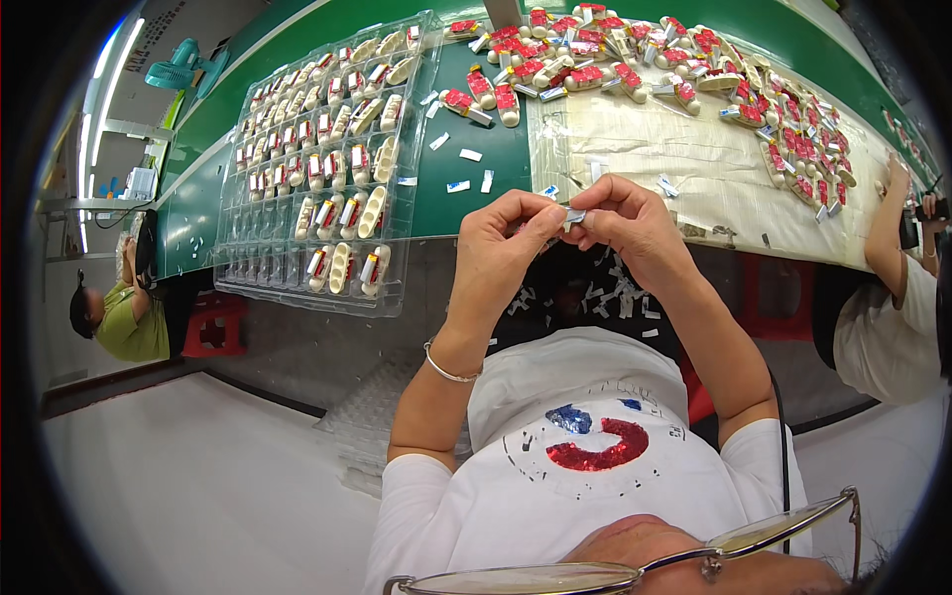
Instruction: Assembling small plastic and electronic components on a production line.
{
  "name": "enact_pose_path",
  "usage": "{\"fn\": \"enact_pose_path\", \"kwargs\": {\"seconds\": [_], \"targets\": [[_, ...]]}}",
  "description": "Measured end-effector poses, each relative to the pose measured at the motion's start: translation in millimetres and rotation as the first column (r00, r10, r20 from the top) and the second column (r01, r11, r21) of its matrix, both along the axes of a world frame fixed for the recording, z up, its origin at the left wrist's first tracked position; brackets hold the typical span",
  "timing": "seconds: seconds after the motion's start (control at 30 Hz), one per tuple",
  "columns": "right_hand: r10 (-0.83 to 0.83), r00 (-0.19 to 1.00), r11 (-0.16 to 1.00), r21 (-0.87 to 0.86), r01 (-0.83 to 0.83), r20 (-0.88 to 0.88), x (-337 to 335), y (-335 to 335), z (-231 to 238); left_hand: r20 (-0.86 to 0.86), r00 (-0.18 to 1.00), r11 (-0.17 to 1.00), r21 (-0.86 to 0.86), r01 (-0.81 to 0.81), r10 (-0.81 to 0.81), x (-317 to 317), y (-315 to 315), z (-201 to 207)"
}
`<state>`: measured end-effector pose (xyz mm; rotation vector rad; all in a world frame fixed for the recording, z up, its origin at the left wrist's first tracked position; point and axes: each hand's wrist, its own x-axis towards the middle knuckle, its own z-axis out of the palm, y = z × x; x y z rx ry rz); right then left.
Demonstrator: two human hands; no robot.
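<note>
Just past the near edge of the table, my left hand [501, 243] and my right hand [640, 230] meet, fingertips pinched together. Between them is a small white and silver strip [574, 215]; its exact kind is hard to make out, since the fingers cover part of it. A clear plastic tray [226, 233] lies left of my hands. In its slots sit rows of small cream rounded pieces [372, 212], many with a red and silver part on top. Beyond my hands, similar red-and-cream pieces [595, 76] are piled loosely.
Small white slips [470, 155] are scattered on the green table [451, 203] and over my dark lap [620, 297]. A pale covered sheet [615, 139] lies under part of the pile. People sit at far left [134, 322] and far right [883, 332]; a red stool [215, 322] stands left.
</note>
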<state>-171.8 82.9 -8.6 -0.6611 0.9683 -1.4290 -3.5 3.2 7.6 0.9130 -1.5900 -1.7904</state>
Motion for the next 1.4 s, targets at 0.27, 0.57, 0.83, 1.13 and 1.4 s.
{"fn": "enact_pose_path", "kwargs": {"seconds": [0.27,0.57,0.83,1.13,1.4], "targets": [[-0.491,0.224,0.835,-0.528,-0.153,-0.842,1,-4,14,0.040,0.998,0.974,0.223,0.029,-0.039,2,-13,-7],[-0.216,0.954,0.974,-0.120,0.194,-0.207,-8,-5,11,-0.035,0.992,0.957,0.264,0.124,-0.119,4,-6,-20],[-0.160,0.373,0.971,-0.213,-0.106,-0.914,-14,19,18,-0.195,0.981,0.935,0.343,0.090,-0.023,8,-2,-11],[-0.323,0.835,0.906,-0.402,0.136,-0.445,18,6,1,-0.342,0.940,0.892,0.423,0.156,-0.002,2,13,-1],[-0.308,0.924,0.894,-0.402,0.199,-0.227,13,3,9,-0.343,0.938,0.954,0.292,0.064,0.042,0,25,2]]}}
